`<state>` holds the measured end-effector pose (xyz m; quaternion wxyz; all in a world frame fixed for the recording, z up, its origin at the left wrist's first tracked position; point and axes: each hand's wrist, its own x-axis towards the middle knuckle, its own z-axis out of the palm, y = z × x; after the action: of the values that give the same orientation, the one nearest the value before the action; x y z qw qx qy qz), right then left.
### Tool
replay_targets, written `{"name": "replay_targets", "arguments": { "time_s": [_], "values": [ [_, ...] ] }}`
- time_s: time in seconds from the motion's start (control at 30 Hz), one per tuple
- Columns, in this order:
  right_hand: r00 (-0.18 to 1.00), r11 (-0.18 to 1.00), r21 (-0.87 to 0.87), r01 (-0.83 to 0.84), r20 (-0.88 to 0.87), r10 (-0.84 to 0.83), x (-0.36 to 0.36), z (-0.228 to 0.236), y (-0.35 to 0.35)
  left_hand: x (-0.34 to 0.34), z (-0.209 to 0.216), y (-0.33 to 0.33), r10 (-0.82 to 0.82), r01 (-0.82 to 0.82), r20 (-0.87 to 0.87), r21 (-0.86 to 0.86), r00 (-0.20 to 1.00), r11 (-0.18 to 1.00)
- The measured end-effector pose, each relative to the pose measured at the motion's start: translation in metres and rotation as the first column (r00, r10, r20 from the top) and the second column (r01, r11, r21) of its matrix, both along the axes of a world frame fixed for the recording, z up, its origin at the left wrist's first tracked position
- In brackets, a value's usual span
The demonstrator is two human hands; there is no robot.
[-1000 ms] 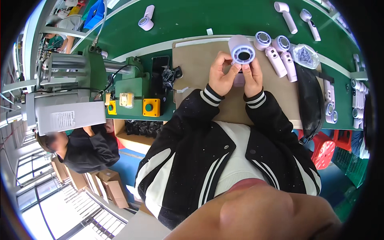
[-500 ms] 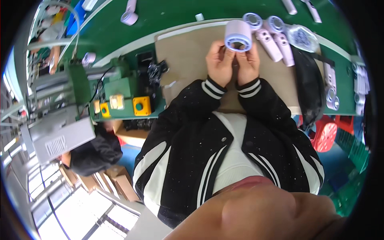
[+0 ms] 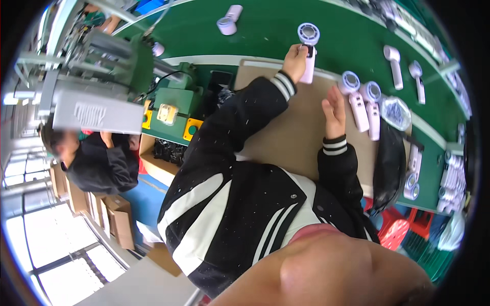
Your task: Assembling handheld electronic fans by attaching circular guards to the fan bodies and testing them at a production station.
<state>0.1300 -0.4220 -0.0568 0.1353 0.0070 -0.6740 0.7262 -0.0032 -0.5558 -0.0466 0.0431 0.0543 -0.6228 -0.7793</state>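
My left hand (image 3: 295, 62) is closed on the handle of a pale pink handheld fan (image 3: 308, 72), held out over the far edge of the brown work mat (image 3: 286, 122). The fan stands head up, its round lilac grille toward me. A dark patch shows on its handle beside my thumb. My right hand (image 3: 335, 113) is empty above the mat, fingers stretched out and slightly apart. Two more handheld fans (image 3: 359, 115) (image 3: 373, 121) lie side by side to its right, heads pointing away from me.
A clear bag of small purple parts (image 3: 395, 113) and a black pouch (image 3: 389, 166) lie at the right. More fans (image 3: 393, 66) rest on the green bench (image 3: 265, 30). At the left stand a green machine (image 3: 171, 109) with a yellow button box (image 3: 193, 129) and a seated person (image 3: 102, 158).
Both hands held the fan together before; now only my left hand has it, with the fan turned upright. My right hand has let go and drawn back toward me. The view has shifted.
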Motion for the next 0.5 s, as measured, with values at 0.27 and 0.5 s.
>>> {"name": "replay_targets", "arguments": {
  "time_s": [0.27,0.5],
  "values": [
    [0.961,0.960,0.029,-0.277,0.030,0.276,-0.006,0.027,0.025,-0.154,-0.046,-0.054,0.033,-0.175,-0.209,-0.711,0.977,0.681],
    [0.926,0.928,0.152,0.339,-0.225,-0.301,-0.036,0.059,0.195,-0.145,0.000,-0.164,0.102,-0.306,-0.373,-0.865,0.922,-0.398]
  ]
}}
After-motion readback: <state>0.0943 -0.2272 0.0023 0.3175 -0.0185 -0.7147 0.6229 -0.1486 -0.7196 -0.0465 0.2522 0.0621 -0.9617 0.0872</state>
